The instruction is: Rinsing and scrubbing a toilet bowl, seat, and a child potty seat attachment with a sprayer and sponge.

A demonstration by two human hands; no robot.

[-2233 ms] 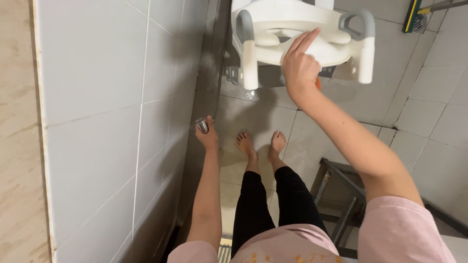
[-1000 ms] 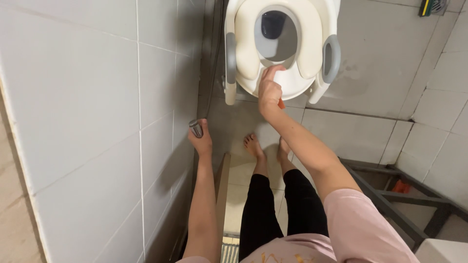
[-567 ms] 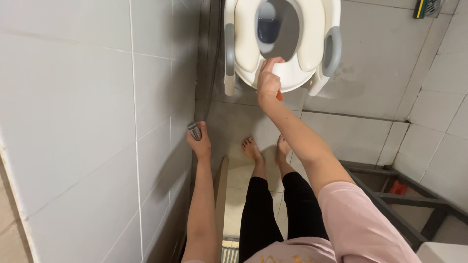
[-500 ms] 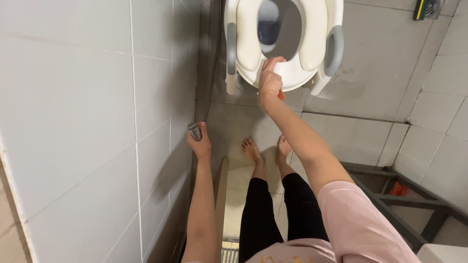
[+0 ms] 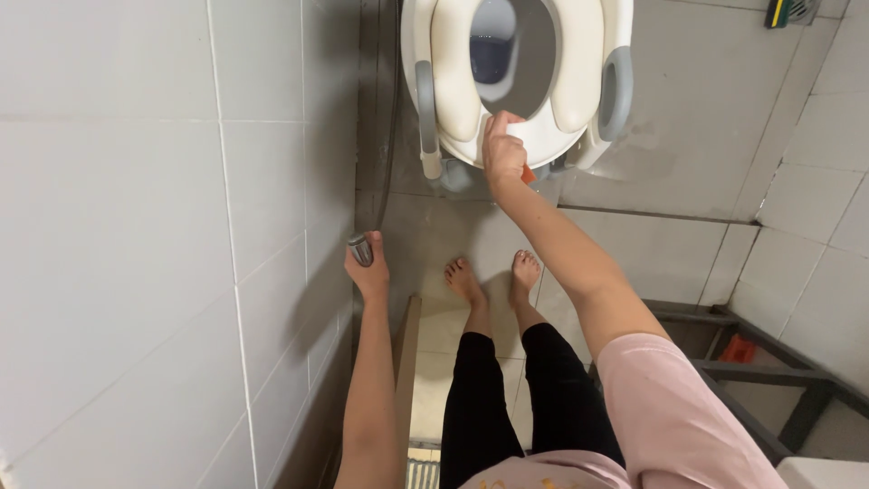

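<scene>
At one toilet seat — right hand gripping it, left hand clutching one sprayer.

No packages, labels, signs or screens show anywhere in this tiled bathroom view.

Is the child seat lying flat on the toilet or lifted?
Flat: the child seat rests on the toilet rim, bowl visible through its opening; right hand grips its front edge.

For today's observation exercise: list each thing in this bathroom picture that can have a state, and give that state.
Child seat: lying flat on the toilet, right hand gripping its front rim.
Spray nozzle: held in the left hand, no water visible.
Hose: hanging along the wall.
Metal rack: standing on the floor.
</scene>
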